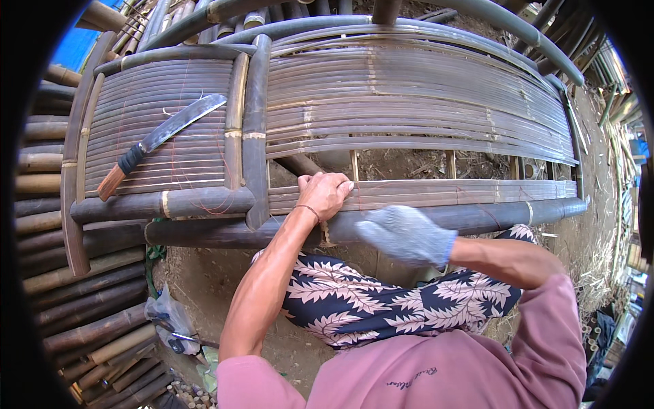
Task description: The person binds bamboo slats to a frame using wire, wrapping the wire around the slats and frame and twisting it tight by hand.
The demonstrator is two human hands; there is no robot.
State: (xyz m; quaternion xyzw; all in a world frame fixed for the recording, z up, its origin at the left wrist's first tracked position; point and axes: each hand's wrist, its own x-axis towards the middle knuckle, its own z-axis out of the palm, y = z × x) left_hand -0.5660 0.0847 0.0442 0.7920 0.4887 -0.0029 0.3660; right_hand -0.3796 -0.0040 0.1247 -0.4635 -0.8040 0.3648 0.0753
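My bare left hand [325, 195] is closed over the near band of bamboo slats [415, 194] at the front of a dark bamboo bench frame, its fingers bent over their far edge. Just right of it and nearer to me, my right hand [403, 236], in a grey knitted glove, is smeared by motion in front of the front bamboo pole [470, 217]. Its fingers do not show clearly. Thin red thread [470, 204] crosses the near slats in places. A gap with short cross bars separates this band from the wider far slats [422, 102].
A large knife [163, 141] with a wooden handle lies on the slatted left panel [197, 82], among loose red threads. Stacked bamboo poles [88, 273] line the left side. A plastic bag [167, 313] sits on the ground at lower left. More bamboo lies at the back and right.
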